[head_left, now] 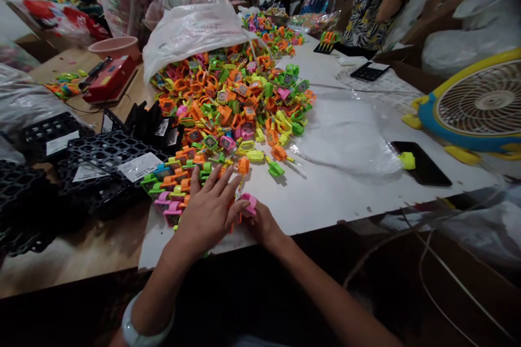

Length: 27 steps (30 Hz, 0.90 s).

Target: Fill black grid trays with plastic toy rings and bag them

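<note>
My left hand (pixel 209 211) lies flat, fingers spread, on a row of small coloured plastic toys (pixel 173 187) at the near edge of the white table (pixel 345 190). My right hand (pixel 262 222) sits just to its right, partly under the left fingers, pinching a pink toy piece (pixel 249 203). A big heap of orange, green, yellow and pink toy pieces (pixel 236 97) spreads out behind both hands, spilling from a clear plastic bag (pixel 191 27).
Black plastic trays (pixel 101 160) with white labels are stacked on the left. A black phone (pixel 423 162) with a yellow piece lies on the right beside a yellow-blue fan (pixel 476 103). Another person (pixel 374 0) sits at the far side near a calculator (pixel 369 70).
</note>
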Each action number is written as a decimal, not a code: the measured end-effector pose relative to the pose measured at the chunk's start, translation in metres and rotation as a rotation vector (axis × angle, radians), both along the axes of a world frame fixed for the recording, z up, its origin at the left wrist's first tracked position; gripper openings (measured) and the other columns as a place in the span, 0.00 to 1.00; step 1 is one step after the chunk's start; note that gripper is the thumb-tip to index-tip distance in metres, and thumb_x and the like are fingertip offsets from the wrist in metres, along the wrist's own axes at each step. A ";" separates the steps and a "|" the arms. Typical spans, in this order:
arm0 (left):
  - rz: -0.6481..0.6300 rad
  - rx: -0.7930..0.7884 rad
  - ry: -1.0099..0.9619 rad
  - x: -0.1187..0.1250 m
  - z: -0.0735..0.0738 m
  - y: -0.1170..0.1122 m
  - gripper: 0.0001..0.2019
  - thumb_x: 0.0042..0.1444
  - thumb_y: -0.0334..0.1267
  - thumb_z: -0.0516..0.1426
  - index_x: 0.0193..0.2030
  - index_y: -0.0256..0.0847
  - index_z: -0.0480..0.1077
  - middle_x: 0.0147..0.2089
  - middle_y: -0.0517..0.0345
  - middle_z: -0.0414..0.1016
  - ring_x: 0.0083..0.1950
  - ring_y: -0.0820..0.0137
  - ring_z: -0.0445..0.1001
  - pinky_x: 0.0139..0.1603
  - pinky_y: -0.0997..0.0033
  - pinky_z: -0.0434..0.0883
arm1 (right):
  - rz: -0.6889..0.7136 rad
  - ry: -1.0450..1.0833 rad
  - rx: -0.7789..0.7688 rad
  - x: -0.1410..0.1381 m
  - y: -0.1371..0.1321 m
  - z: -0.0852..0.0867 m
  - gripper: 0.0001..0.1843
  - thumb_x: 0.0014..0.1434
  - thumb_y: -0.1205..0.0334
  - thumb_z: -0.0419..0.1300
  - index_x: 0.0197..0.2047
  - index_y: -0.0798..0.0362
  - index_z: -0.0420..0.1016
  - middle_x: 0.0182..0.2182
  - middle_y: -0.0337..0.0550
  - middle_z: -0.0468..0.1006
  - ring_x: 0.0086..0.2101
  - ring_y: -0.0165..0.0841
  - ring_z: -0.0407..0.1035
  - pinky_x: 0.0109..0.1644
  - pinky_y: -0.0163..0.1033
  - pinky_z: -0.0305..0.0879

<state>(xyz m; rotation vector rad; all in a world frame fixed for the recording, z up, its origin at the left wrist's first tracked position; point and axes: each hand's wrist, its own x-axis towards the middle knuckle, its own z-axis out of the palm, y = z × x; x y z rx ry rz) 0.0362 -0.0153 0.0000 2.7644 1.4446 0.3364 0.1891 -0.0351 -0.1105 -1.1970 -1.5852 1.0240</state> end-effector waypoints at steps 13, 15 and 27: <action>-0.102 -0.087 -0.068 -0.002 0.007 -0.001 0.13 0.67 0.43 0.50 0.48 0.53 0.77 0.70 0.60 0.62 0.75 0.50 0.47 0.70 0.28 0.33 | -0.049 -0.013 0.038 -0.011 -0.012 -0.010 0.15 0.67 0.51 0.51 0.48 0.49 0.72 0.41 0.44 0.79 0.39 0.36 0.73 0.45 0.41 0.71; -0.106 -0.087 -0.061 0.000 0.006 -0.002 0.14 0.67 0.45 0.50 0.45 0.52 0.77 0.70 0.62 0.63 0.75 0.51 0.49 0.71 0.29 0.32 | -0.063 -0.001 0.052 -0.012 -0.013 -0.010 0.14 0.67 0.51 0.51 0.46 0.49 0.73 0.40 0.44 0.79 0.39 0.36 0.72 0.45 0.41 0.71; 0.186 0.076 -0.381 -0.044 0.010 -0.036 0.24 0.69 0.43 0.46 0.70 0.48 0.54 0.74 0.50 0.52 0.75 0.62 0.48 0.75 0.46 0.43 | 0.051 -0.032 0.112 -0.003 -0.022 0.002 0.10 0.65 0.60 0.53 0.46 0.50 0.73 0.39 0.46 0.76 0.41 0.37 0.71 0.48 0.42 0.70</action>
